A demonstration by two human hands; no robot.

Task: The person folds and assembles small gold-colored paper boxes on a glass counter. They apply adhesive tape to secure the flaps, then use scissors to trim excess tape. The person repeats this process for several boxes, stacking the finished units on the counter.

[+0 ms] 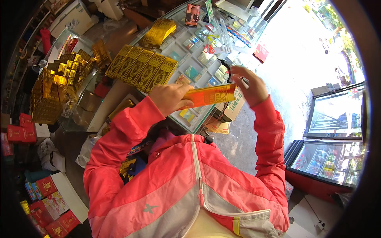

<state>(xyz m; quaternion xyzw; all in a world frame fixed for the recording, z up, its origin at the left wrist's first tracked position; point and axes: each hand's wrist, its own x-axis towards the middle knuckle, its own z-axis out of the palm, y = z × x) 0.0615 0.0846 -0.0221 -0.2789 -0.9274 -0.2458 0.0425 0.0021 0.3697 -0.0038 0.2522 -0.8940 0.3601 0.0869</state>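
Note:
Above the near edge of the glass counter, I hold a folded strip of shiny gold-orange foil paper [214,95] stretched sideways. My left hand [168,98] is closed on its left end, thumb in front. At the strip's right end, my right hand [250,84] is closed round a small black and silver tool [228,70] that looks like a stapler; the fingers partly hide it. Several gold foil papers with dark printed patterns [143,67] lie in an overlapping row on the counter, left of the strip. Behind them is a thicker stack of gold papers [159,32].
The glass counter [174,53] has small boxes in its compartments. Red-handled scissors [208,48] lie on top. Folded gold foil pieces [65,75] are heaped at the left. A cardboard box [233,106] stands beyond the counter's near corner, and a glass-doored cooler [325,158] stands at right.

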